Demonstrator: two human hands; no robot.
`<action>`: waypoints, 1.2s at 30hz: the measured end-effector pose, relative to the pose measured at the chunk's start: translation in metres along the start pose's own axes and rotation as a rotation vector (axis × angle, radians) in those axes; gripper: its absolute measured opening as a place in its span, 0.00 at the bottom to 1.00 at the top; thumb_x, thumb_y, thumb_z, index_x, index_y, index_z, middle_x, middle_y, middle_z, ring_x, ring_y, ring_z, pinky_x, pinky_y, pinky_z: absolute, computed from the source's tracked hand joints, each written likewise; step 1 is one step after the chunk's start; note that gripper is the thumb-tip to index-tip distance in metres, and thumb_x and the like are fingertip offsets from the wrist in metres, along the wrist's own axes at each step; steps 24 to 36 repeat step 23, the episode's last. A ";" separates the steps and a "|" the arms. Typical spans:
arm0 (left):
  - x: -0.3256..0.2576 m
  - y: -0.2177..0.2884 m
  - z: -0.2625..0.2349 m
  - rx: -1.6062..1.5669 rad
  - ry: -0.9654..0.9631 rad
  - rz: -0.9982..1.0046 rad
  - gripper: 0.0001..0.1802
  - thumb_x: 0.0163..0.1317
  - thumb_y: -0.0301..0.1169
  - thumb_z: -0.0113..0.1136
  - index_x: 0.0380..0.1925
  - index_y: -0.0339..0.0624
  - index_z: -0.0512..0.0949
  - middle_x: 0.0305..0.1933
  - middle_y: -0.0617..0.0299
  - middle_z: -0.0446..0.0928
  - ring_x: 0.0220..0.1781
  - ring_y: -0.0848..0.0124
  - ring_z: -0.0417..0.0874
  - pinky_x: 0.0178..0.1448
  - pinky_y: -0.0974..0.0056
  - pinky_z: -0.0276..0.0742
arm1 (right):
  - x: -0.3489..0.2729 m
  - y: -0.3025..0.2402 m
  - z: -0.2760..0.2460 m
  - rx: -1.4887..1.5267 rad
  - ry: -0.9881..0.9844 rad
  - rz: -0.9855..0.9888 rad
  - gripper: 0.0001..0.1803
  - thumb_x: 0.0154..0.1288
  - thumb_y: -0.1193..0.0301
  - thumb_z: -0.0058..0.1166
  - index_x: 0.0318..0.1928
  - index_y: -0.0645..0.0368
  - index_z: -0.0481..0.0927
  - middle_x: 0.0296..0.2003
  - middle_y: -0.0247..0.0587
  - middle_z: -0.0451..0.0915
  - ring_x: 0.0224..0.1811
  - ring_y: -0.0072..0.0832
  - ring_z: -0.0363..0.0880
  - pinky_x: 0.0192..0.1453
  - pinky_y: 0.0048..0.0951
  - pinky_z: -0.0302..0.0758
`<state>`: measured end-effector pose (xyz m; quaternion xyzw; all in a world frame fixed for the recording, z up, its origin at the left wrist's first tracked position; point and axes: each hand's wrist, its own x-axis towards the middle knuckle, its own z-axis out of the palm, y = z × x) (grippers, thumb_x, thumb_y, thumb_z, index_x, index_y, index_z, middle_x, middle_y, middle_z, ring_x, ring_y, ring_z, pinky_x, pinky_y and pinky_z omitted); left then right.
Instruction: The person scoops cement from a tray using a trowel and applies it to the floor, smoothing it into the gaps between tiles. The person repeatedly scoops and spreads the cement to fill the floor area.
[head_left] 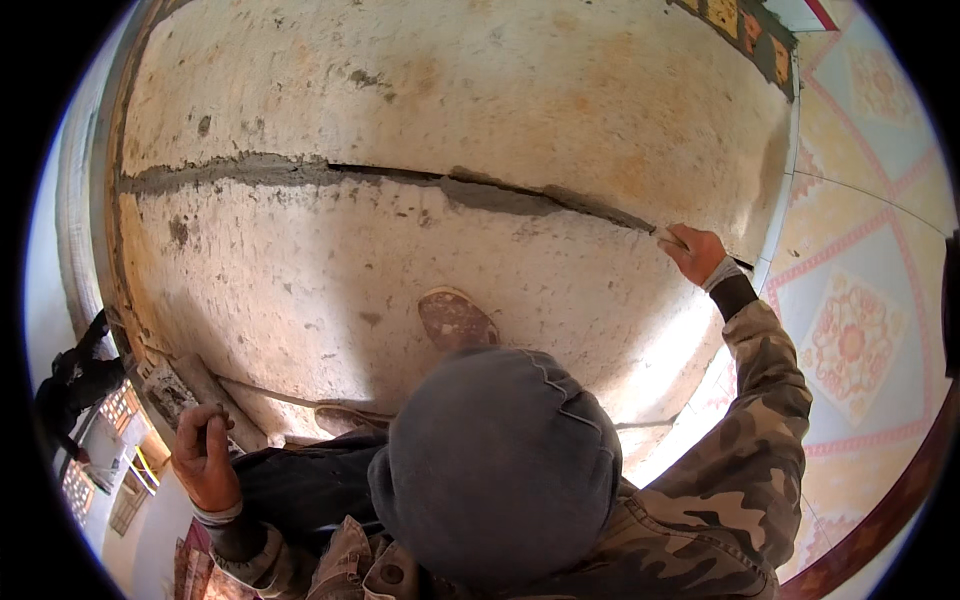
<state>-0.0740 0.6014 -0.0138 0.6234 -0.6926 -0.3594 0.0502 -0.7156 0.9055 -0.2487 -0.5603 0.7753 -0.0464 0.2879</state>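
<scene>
My right hand (693, 252) reaches to the right end of a long crack (400, 178) between two pale stone-like slabs. Its fingers are closed at the gap, around something too small to make out. Grey mortar (235, 172) fills the left part of the crack, and more wet-looking mortar (500, 198) lies along its middle, below a dark open slit. At the lower left, my left hand (207, 460) is raised with its fingers curled. What it holds, if anything, is hidden. Beside it lies a mortar-smeared board or block (165, 385).
A shoe (455, 318) stands on the near slab (560, 270); a second shoe (350, 415) is partly hidden. A rounded dark grey cloth shape (505, 460) blocks the lower middle. Patterned tiles (850, 330) border the right side. A dark object (80, 380) is at far left.
</scene>
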 end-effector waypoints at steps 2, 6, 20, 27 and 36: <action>0.002 0.004 -0.001 0.025 -0.008 -0.040 0.04 0.70 0.21 0.56 0.40 0.35 0.79 0.35 0.62 0.77 0.38 0.75 0.78 0.43 0.70 0.72 | 0.000 -0.003 -0.001 0.089 -0.036 0.096 0.17 0.68 0.58 0.66 0.42 0.60 0.83 0.28 0.51 0.84 0.30 0.48 0.84 0.35 0.42 0.79; -0.006 0.002 -0.003 -0.028 0.008 -0.151 0.04 0.70 0.21 0.56 0.39 0.34 0.79 0.35 0.61 0.77 0.38 0.74 0.78 0.44 0.70 0.73 | -0.001 -0.005 -0.005 0.186 -0.027 0.150 0.18 0.69 0.59 0.65 0.35 0.63 0.79 0.22 0.52 0.77 0.21 0.43 0.74 0.29 0.41 0.72; -0.034 0.027 -0.007 -0.012 0.086 0.034 0.05 0.63 0.16 0.57 0.38 0.34 0.79 0.39 0.58 0.78 0.41 0.69 0.77 0.48 0.66 0.73 | 0.030 -0.211 0.156 0.492 0.126 0.337 0.22 0.74 0.53 0.58 0.39 0.63 0.82 0.31 0.59 0.82 0.35 0.48 0.85 0.42 0.43 0.78; -0.037 0.030 -0.011 0.079 0.091 0.104 0.05 0.64 0.17 0.58 0.38 0.35 0.79 0.42 0.57 0.79 0.44 0.65 0.79 0.51 0.66 0.73 | 0.073 -0.235 0.170 0.487 0.039 0.348 0.24 0.72 0.49 0.59 0.46 0.60 0.85 0.36 0.61 0.84 0.39 0.50 0.86 0.44 0.46 0.78; -0.037 0.030 -0.011 0.079 0.091 0.104 0.05 0.64 0.17 0.58 0.38 0.35 0.79 0.42 0.57 0.79 0.44 0.65 0.79 0.51 0.66 0.73 | 0.073 -0.235 0.170 0.487 0.039 0.348 0.24 0.72 0.49 0.59 0.46 0.60 0.85 0.36 0.61 0.84 0.39 0.50 0.86 0.44 0.46 0.78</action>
